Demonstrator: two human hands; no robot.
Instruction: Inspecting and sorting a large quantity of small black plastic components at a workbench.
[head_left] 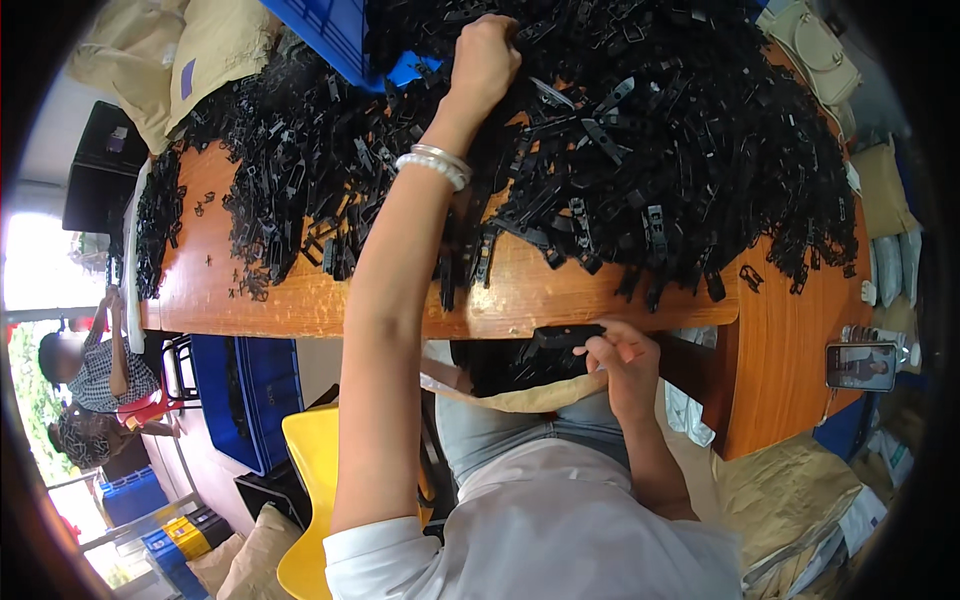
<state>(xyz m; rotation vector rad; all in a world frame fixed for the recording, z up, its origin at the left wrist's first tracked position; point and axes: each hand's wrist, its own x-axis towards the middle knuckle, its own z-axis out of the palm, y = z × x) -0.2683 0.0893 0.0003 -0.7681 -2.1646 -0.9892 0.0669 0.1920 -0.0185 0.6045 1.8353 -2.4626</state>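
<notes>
Stretched far forward, my left hand (485,62) is at the big pile of black plastic parts (690,130) on the wooden table (520,290). Its fingers are curled in, and what they grip, if anything, cannot be made out. Close to the table's front edge, my right hand (622,368) pinches a small oblong black plastic part (568,337). Below that hand a tan paper sack (545,397) lies open on my lap, with more black parts (500,368) inside.
A blue crate (325,38) tilts over the pile at the far left. At the right edge stands a phone (860,367). Paper sacks (790,490), a yellow chair (310,500) and a blue bin (228,400) surround me. Two people (95,380) sit at far left.
</notes>
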